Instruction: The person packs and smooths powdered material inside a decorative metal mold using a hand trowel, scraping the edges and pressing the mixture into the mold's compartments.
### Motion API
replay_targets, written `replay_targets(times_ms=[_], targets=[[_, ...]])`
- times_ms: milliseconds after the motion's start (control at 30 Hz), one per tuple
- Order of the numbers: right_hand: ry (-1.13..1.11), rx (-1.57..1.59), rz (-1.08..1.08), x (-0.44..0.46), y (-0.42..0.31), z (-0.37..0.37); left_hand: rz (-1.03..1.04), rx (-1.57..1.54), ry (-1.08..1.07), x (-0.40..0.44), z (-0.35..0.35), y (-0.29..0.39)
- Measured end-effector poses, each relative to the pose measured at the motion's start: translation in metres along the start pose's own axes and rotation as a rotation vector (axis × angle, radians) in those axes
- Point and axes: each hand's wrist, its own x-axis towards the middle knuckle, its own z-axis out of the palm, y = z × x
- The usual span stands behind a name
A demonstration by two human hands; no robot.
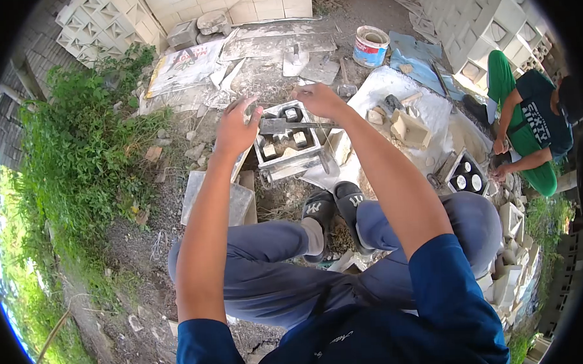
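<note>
Between my feet and the paving stands a pale rectangular block mould (289,161) with black square cores and light-coloured material inside. A hammer (274,126) lies across the top of it, its handle pointing right. My left hand (237,127) is raised at the mould's left edge, fingers stretched and thumb apart, holding nothing. Over the mould's upper right corner is my right hand (322,101), fingers reaching left and slightly bent, with nothing visible in them. A trowel-like metal blade (330,162) rests by the mould's lower right corner.
At right a co-worker (539,122) crouches by another mould (465,176). A paint bucket (371,46), a trowel (295,59) and a white sheet (382,90) lie ahead. Grey blocks (219,199) sit at left, beside green plants (87,132). Broken pieces (507,283) are piled at right.
</note>
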Motion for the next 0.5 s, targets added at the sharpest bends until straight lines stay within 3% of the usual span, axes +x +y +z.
replay_targets(times_ms=[100,233,367,433,500], targets=[[-0.113,-0.043,0.060,0.006,-0.004,-0.008,-0.128,0.001,-0.023,-0.009,-0.018,0.003],[-0.059,-0.065,-0.046,0.012,0.004,-0.027,-0.156,0.000,-0.004,0.001,-0.018,0.005],[-0.002,-0.119,0.101,0.033,0.050,-0.026,-0.298,0.110,-0.096,-0.001,0.024,-0.040],[0.017,0.133,0.246,0.033,0.076,-0.009,-0.504,0.125,-0.224,-0.015,0.045,-0.059],[-0.031,0.050,0.237,0.017,0.088,-0.003,-0.566,0.195,-0.219,-0.030,0.070,-0.063]])
